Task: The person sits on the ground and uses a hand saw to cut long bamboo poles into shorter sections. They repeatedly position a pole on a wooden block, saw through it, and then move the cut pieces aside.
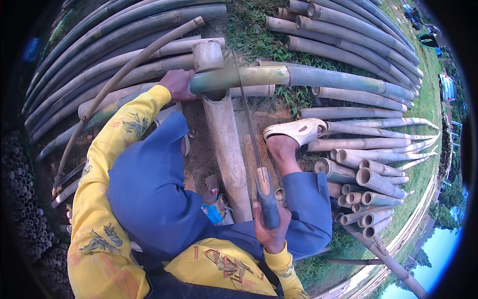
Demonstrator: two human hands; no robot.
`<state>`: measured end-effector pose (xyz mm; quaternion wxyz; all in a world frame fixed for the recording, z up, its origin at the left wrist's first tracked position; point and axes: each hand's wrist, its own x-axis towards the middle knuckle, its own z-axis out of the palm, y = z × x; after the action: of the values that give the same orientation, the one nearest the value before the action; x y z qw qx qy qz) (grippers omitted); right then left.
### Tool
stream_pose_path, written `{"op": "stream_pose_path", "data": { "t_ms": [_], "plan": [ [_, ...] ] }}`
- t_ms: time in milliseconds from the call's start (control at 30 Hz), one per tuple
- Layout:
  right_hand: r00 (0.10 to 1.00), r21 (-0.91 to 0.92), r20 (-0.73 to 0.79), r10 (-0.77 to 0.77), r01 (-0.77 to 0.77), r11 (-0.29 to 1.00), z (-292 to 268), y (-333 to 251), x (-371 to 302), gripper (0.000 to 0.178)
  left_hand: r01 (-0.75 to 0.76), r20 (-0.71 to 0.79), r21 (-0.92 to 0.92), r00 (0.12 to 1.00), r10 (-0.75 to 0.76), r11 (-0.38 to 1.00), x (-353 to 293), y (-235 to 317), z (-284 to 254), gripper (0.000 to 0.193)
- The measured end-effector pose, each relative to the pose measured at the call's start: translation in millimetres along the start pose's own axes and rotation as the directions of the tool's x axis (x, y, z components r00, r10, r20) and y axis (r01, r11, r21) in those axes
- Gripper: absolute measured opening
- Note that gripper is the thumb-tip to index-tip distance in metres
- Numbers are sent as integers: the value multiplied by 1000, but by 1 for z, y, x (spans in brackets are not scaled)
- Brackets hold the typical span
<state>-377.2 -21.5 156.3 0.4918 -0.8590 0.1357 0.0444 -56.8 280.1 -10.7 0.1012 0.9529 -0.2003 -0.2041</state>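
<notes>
A green and grey bamboo pole (338,79) lies crosswise in the notched top of a thick bamboo support (226,139), which runs between my legs. At the pole's left end, my left hand (178,83) is closed against it, its fingers partly hidden. My right hand (273,224) grips the dark-wrapped handle of a handsaw (247,112), low near my right knee. From there the long thin blade reaches forward and crosses the pole just right of the support. How deep the teeth sit in the bamboo cannot be made out.
Long bamboo poles (124,30) lie stacked at the far left, more (358,37) at the far right. Cut bamboo pieces (373,182) are piled right of my shoe (294,130). A thin stick (124,62) slants across the left. A blue packet (212,213) lies between my legs.
</notes>
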Motion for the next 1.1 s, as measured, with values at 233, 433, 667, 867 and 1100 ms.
{"op": "stream_pose_path", "data": {
  "t_ms": [233, 433, 667, 867, 1100],
  "plan": [
    [999, 37, 39, -16, 14, 999, 34, 11, 65, 9, -12, 1, -49, 1000, 12, 999, -11, 3, -12, 67],
    [1000, 18, -1, -30, 30, 999, 2, 0, -4, 19, 16, 16, 15, 1000, -17, 1000, -3, 3, -2, 68],
    [997, 42, 29, -65, 64, 997, 44, 20, 97, 15, 8, -4, -14, 1000, -8, 1000, -5, 12, -10, 69],
    [1000, 37, -15, -4, 5, 999, 11, 8, 5, 18, 18, -32, 2, 999, -18, 1000, -12, 7, -1, 68],
    [996, 113, -13, -85, 85, 990, 55, 26, 105, 15, 4, -15, -11, 1000, -4, 1000, -7, 13, -12, 69]
  ]
}}
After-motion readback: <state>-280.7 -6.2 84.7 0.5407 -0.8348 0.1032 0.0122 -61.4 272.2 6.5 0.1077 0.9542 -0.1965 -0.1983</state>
